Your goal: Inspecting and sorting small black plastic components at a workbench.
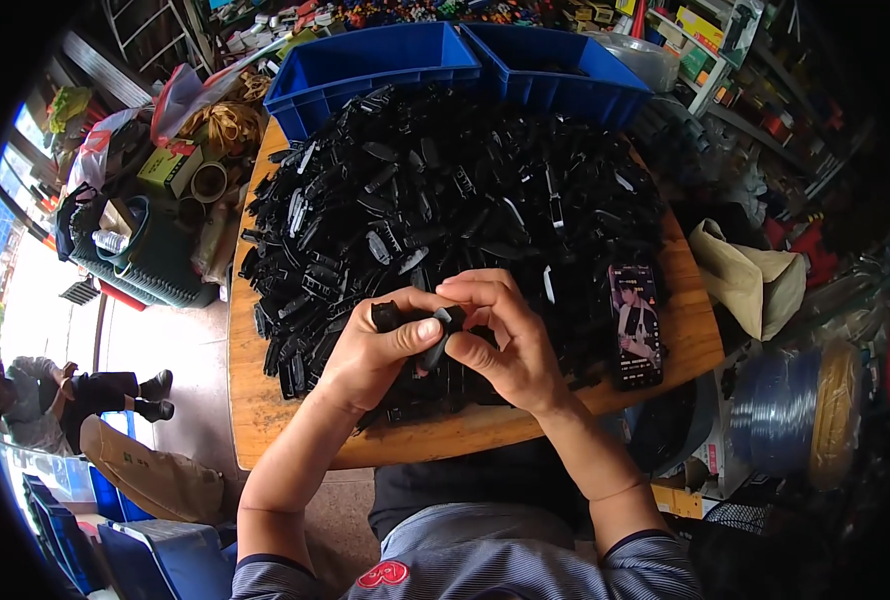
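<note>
Hands (445, 345) pinching black clip (443, 330), pile (445, 190) behind (phone (635, 325) nearby)

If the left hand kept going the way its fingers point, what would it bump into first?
The left hand points right, so it would meet the small black plastic part it pinches, then the right hand directly behind; depth is hard to judge.

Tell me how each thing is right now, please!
left hand: pinching a small black plastic part.
right hand: gripping the same piece from the other side.
small black plastic part: held between both hands, above the table.
pile of black plastic parts: heaped loose across the table.
phone: lying flat, screen lit.
blue bins: open; contents hard to tell.
wooden table: mostly covered.
</note>
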Action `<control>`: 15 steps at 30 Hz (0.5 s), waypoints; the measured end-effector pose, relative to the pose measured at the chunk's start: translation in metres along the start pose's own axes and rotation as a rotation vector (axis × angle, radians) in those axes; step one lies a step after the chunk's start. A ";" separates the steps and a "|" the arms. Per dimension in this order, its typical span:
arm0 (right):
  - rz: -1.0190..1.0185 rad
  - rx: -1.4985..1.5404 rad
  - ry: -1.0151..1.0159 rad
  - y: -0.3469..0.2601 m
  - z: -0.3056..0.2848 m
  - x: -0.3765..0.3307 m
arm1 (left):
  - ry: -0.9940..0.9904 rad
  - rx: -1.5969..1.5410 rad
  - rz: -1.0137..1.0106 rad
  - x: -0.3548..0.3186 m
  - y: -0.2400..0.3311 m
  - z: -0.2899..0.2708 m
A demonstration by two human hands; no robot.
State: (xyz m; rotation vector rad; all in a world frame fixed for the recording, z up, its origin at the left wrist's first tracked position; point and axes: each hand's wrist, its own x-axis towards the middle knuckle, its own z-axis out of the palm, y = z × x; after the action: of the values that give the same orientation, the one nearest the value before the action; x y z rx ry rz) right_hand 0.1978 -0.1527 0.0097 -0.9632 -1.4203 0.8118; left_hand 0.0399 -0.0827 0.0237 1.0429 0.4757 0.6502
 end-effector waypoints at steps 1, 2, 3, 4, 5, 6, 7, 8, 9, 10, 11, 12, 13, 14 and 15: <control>-0.074 -0.020 0.009 0.002 0.002 0.000 | 0.000 -0.001 -0.001 0.000 0.001 -0.001; -0.065 0.072 -0.007 0.004 0.003 0.000 | -0.035 -0.022 -0.047 0.000 0.002 -0.003; -0.064 0.071 -0.008 0.005 0.001 0.000 | -0.071 -0.043 -0.092 0.000 0.003 -0.004; -0.083 0.048 0.024 0.007 -0.002 0.000 | -0.099 0.014 -0.087 0.000 0.005 -0.005; -0.103 0.023 0.056 0.006 -0.005 0.002 | -0.127 0.071 -0.082 0.001 0.007 -0.005; 0.014 0.126 0.115 0.000 -0.007 0.001 | -0.167 0.078 -0.078 0.003 0.010 -0.004; -0.002 0.116 0.175 0.004 -0.008 0.003 | -0.164 0.079 -0.074 0.003 0.008 -0.004; -0.049 0.034 0.166 0.002 -0.010 0.005 | -0.108 0.260 0.005 0.002 0.003 -0.003; -0.097 -0.048 0.156 0.000 -0.013 0.007 | -0.050 0.441 0.085 0.001 0.000 -0.001; -0.102 -0.048 0.151 0.000 -0.018 0.009 | -0.007 0.387 -0.032 -0.003 0.009 0.007; -0.090 -0.073 0.124 -0.001 -0.024 0.011 | -0.003 0.388 -0.025 -0.001 0.010 0.007; -0.078 -0.098 0.098 -0.002 -0.030 0.014 | 0.010 0.338 -0.046 0.003 0.010 0.008; -0.080 -0.137 0.131 -0.003 -0.036 0.015 | 0.029 0.288 -0.062 0.005 0.012 0.009; -0.077 -0.135 0.147 -0.006 -0.038 0.016 | 0.026 0.323 -0.020 0.012 0.011 0.011; -0.073 -0.133 0.162 -0.009 -0.038 0.017 | -0.018 0.389 -0.004 0.019 0.009 0.009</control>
State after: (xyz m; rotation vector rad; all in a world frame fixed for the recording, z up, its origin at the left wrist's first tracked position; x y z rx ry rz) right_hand 0.2353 -0.1431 0.0277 -1.0479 -1.3726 0.5780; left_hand 0.0573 -0.0726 0.0344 1.4133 0.6032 0.5552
